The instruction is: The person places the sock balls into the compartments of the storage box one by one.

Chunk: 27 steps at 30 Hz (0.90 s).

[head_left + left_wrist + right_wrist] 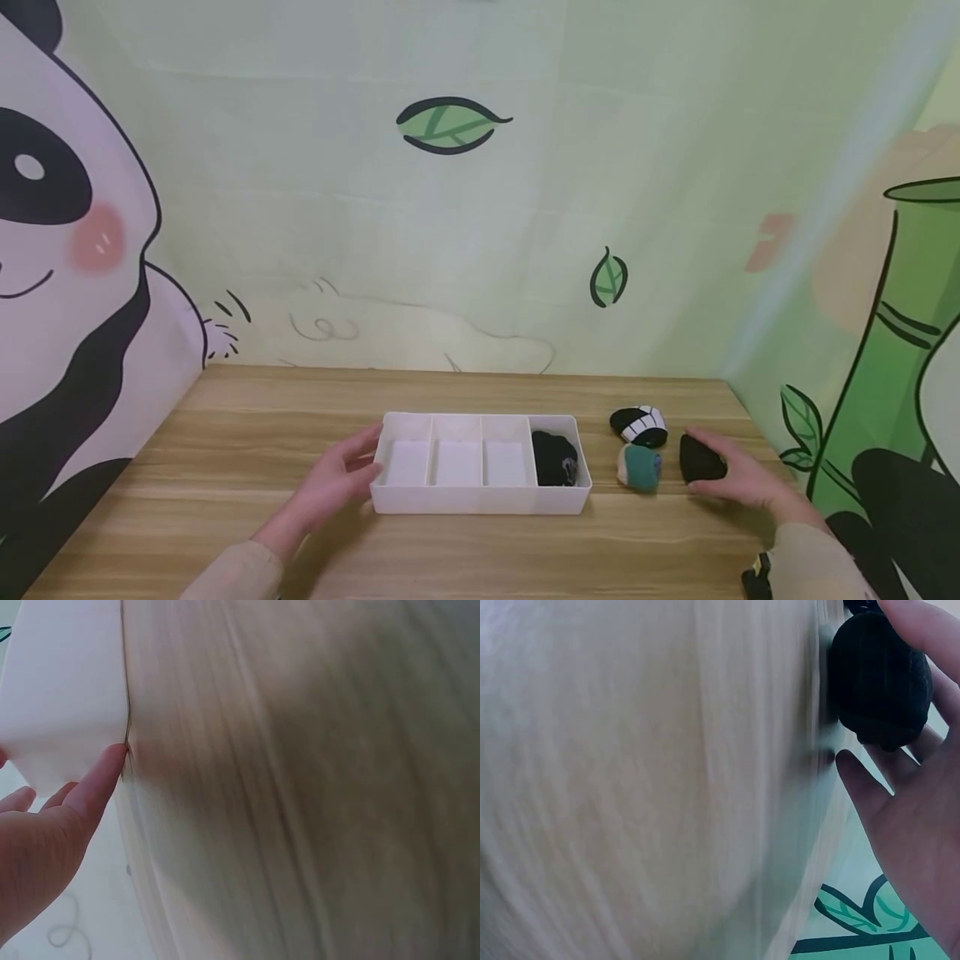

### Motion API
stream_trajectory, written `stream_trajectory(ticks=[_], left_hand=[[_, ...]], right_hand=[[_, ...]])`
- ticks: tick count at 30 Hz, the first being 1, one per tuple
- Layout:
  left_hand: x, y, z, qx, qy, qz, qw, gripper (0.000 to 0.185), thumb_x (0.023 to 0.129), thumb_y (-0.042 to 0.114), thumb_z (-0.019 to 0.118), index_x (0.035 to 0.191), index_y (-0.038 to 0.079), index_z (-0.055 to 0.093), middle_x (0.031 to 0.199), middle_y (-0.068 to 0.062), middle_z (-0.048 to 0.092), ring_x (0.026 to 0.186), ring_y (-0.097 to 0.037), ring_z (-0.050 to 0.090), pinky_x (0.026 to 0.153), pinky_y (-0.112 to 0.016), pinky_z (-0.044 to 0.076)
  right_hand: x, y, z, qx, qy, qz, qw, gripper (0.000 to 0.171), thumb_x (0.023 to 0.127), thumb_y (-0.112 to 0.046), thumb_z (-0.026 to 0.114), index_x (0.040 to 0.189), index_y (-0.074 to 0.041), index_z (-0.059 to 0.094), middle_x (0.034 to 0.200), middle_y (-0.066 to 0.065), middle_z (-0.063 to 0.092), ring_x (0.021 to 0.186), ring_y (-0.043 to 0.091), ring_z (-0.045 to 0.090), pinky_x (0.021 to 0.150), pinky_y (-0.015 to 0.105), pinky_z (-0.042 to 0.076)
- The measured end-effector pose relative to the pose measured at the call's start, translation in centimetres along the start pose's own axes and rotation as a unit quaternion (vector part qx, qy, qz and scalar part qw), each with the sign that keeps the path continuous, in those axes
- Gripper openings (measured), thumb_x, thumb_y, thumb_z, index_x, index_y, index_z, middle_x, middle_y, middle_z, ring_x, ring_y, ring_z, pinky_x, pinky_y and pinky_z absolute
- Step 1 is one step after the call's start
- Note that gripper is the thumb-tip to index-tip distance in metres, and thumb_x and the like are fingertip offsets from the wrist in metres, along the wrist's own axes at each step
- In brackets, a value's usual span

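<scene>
A white box with several compartments stands on the table. In its rightmost compartment lies a black rolled-up sock with small pale marks. My left hand touches the box's left end, fingers fairly straight; in the left wrist view a fingertip meets its lower edge. Right of the box, my right hand holds another black rolled-up sock, thumb on the near side and fingers on the far side. Beside it lie a teal rolled-up sock with a beige part and a black-and-white patterned one.
The wooden table ends at the back against a printed cloth with leaves and a panda. A dark object shows at the right sleeve. The box's three left compartments show bare white floors.
</scene>
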<state>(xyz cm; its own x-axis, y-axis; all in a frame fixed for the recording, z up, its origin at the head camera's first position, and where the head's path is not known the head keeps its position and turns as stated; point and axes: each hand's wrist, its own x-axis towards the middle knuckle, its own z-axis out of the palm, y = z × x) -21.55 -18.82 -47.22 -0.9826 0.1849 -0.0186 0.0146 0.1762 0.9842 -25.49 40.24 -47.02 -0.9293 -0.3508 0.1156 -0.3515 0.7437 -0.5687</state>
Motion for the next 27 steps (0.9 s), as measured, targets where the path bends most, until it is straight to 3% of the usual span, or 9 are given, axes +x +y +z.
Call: stream_trajectory(ticks=[9,17,27], left_hand=[[-0.17,-0.05,-0.10,-0.012,-0.012,0.016,0.9997,0.062,0.097,-0.001,0.057,0.152,-0.003,0.031,0.151,-0.031,0.035,0.131,-0.049,0.044,0.088,-0.041,0.056],[0.07,-0.22,0.02,-0.004,-0.004,0.008,1.0000,0.061,0.096,-0.001,0.058,0.152,0.000,0.033,0.150,-0.029,0.037,0.130,-0.048,0.045,0.088,-0.041,0.056],[0.17,-0.54,-0.09,-0.010,-0.005,0.010,0.9999,0.062,0.096,-0.001,0.058,0.152,-0.001,0.033,0.150,-0.030,0.037,0.130,-0.048,0.044,0.088,-0.040,0.056]], right_hand=[[-0.41,0.52,0.12,-0.004,0.002,-0.005,1.000,0.081,0.076,-0.019,0.083,0.140,0.010,0.042,0.138,0.039,0.043,0.120,0.055,0.045,0.091,0.064,0.042],[-0.62,0.65,0.34,-0.004,0.013,0.002,1.000,0.079,0.078,-0.020,0.082,0.139,0.010,0.044,0.137,0.039,0.044,0.122,0.056,0.043,0.093,0.066,0.040],[-1.03,0.42,0.65,-0.017,0.039,0.001,0.999,0.078,0.075,-0.021,0.085,0.137,0.010,0.048,0.132,0.035,0.051,0.115,0.050,0.050,0.088,0.059,0.044]])
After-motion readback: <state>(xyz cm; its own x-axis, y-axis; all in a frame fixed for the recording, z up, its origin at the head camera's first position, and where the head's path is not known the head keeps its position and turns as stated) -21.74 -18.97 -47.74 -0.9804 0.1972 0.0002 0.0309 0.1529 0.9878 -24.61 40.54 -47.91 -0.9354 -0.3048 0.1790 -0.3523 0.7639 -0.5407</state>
